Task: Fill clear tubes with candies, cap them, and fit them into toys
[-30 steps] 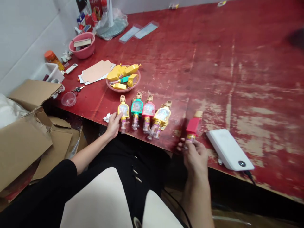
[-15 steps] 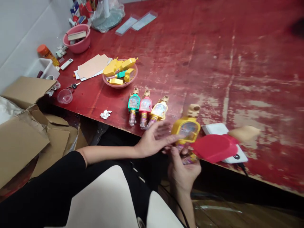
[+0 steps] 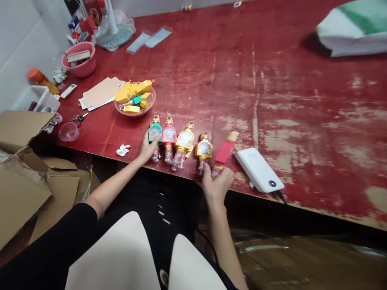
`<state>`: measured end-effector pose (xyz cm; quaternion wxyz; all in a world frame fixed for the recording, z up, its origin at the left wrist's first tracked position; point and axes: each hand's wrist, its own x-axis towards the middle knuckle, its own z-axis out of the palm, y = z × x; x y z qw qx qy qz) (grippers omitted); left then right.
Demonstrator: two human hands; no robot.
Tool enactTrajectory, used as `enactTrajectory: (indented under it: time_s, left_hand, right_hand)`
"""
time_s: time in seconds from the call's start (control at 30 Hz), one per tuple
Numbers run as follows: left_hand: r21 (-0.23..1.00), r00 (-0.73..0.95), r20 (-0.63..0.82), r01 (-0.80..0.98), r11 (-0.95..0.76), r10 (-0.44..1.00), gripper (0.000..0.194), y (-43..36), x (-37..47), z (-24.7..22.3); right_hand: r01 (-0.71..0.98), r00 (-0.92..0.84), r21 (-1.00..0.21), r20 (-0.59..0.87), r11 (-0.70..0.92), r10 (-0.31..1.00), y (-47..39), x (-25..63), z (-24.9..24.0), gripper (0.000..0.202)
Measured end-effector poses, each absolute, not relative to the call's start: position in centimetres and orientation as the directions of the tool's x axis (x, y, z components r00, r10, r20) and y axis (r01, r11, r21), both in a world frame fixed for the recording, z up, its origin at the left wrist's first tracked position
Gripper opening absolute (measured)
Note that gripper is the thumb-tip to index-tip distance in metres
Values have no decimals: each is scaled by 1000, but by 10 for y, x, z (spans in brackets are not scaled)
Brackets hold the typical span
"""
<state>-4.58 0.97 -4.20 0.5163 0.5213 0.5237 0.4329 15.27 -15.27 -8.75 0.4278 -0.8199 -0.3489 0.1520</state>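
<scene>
At the table's front edge, bear-topped toys with clear candy-filled tubes lie in a row. My left hand (image 3: 148,148) is around the side of the green toy (image 3: 155,133), thumb on its lower front. Right of it lie a pink toy (image 3: 169,134) and a pale yellow toy (image 3: 184,139), with part of another yellow one beneath. My right hand (image 3: 218,183) grips the tube end of a red toy (image 3: 224,153), seen edge-on and slightly blurred. The thumb of that hand is by the tube of a darker yellow toy (image 3: 203,148).
A white power bank (image 3: 259,169) with a cable lies right of the toys. A pink bowl (image 3: 135,114) of yellow and green toys stands behind at left. Crumpled tissue (image 3: 123,150) is near the edge. Cardboard boxes (image 3: 24,193) stand at left, a white-and-green bag (image 3: 353,30) far right.
The darker yellow toy went from my right hand down to the table beside the others. My left hand moved left to the green toy. The red toy turned edge-on, and the view swung right.
</scene>
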Motion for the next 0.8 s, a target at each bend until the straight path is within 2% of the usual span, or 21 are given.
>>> enactTrajectory:
  time_s: [0.17, 0.4, 0.57, 0.8]
  left_hand:
    - [993, 83, -77, 93, 69, 994, 49, 3, -37, -43]
    - [994, 98, -108, -6, 109, 989, 58, 8, -30, -39]
    - [990, 92, -139, -22, 142, 986, 67, 11, -26, -47]
    - [984, 48, -170, -40, 172, 984, 97, 3, -28, -50]
  right_hand:
    - [503, 654, -782, 65, -369, 754, -141, 144, -81, 51]
    - [454, 639, -833, 57, -316, 767, -128, 132, -85, 54]
    - [311, 714, -880, -34, -359, 700, -117, 136, -95, 78]
    - [216, 666, -913, -121, -346, 736, -116, 150, -94, 97]
